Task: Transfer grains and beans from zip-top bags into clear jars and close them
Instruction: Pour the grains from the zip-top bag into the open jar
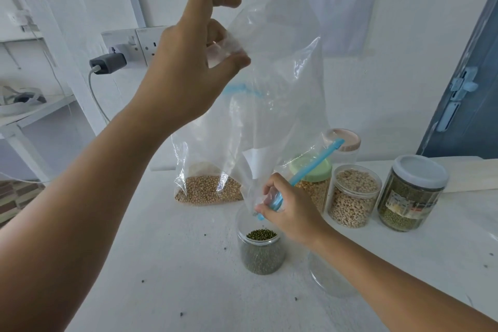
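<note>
The left hand [188, 62] held the clear bag [269, 94] up high by its bottom, with the thumb and fingers pinching the thin plastic. The bag hung upside down and looked almost empty. The right hand [285, 213] was down low. Its fingers were curled around the blue zip end [310, 170] of the bag and kept the mouth right over the open jar [260, 248]. That jar stood on the white surface [167, 264] and was partly full of small green beans [260, 234].

This looked like the very end of the pour. The jar had no lid on it yet, so closing it was not yet done.

A few things could go wrong. The mouth of the bag was floppy, and part of it stuck out past the jar. If the right hand slipped sideways, the last beans could fall on the surface. A few dark bits lay there already. If the left hand shook the bag too hard, beans could bounce out. The right wrist was very near the jar rim, so a bump could tip the jar over.

Behind the jar sat a bag of pale round beans [208, 188]. To the right stood a jar with a green lid [312, 183], an open jar of pale grains [354, 197], a jar with a white lid [412, 194] and a jar with a pink lid [345, 140] farther back.
</note>
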